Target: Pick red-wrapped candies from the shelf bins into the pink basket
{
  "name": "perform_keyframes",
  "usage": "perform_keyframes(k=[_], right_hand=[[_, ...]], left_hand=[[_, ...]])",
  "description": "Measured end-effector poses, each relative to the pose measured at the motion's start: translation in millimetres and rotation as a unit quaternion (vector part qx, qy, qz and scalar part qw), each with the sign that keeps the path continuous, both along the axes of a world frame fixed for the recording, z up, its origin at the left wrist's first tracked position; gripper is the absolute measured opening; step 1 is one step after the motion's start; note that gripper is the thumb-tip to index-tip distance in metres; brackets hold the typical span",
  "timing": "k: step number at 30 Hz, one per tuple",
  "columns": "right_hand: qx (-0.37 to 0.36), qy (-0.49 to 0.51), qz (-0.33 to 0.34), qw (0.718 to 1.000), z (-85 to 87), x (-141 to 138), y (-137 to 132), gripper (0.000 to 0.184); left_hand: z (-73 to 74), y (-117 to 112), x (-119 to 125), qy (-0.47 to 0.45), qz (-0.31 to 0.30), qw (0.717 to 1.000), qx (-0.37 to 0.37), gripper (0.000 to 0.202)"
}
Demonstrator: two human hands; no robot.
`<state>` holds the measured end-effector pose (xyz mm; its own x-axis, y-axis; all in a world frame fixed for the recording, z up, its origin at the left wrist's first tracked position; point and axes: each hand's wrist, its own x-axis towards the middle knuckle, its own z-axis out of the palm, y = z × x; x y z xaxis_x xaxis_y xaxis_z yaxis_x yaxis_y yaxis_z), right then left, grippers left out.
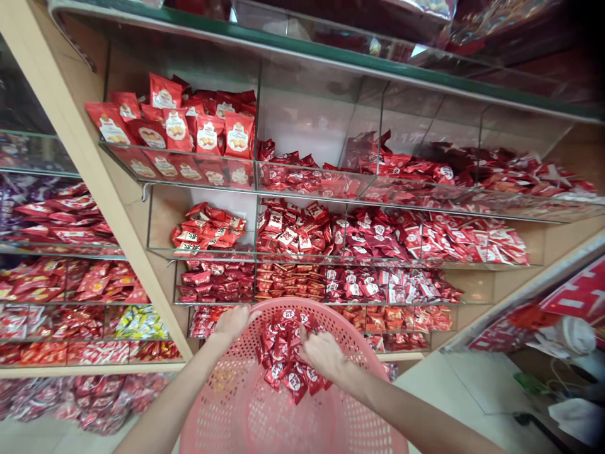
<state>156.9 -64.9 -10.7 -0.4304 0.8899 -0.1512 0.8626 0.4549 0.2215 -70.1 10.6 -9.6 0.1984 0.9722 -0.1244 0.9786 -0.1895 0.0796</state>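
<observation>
A pink perforated plastic basket [297, 435] is in front of me, tilted so its far rim sits by the lower shelves. Small red candy packets [295, 381] with white round labels lie heaped against its far side. My left hand [235, 321] is closed around the basket's rim at the upper left. Inside the basket, my right hand [324, 354] is at the right edge of the heap, its fingers curled in among the packets and partly hidden by them.
Glass-fronted shelves [321, 183] with red snack packets in compartments rise ahead. Larger red biscuit bags [174, 126] stand at upper left. A wooden upright [94, 164] divides off another shelf unit at left. Bagged packets [99, 403] lie below it. White items and cables [571, 366] are at right.
</observation>
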Motion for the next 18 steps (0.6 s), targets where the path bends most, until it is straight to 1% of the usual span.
perform_keyframes(k=[4, 7, 11, 14, 16, 18], right_hand=[[0.017, 0.004, 0.016, 1.000, -11.9, 5.7, 3.1, 0.040], [0.024, 0.007, 0.014, 1.000, -15.7, 7.1, 4.4, 0.039], [0.043, 0.013, 0.004, 0.999, -17.8, 4.9, 6.7, 0.033], [0.050, 0.024, -0.014, 0.998, -18.8, 2.3, 8.2, 0.033], [0.048, 0.031, -0.030, 0.998, -16.1, 0.4, 7.6, 0.035], [0.051, 0.041, -0.042, 0.997, -9.7, -2.0, 4.2, 0.037]], left_hand=[[1.3, -0.5, 0.3, 0.011, -0.003, 1.000, 0.002, 0.056], [0.6, -0.1, -0.1, 0.008, -0.007, 1.000, 0.003, 0.055], [0.9, -0.8, 0.4, 0.011, -0.004, 1.000, 0.008, 0.054], [3.3, -2.3, 1.4, 0.008, -0.001, 1.000, 0.001, 0.053], [4.5, -2.8, 1.6, 0.005, 0.004, 1.000, -0.004, 0.052], [4.3, -2.4, 1.3, 0.001, 0.009, 1.000, -0.007, 0.053]])
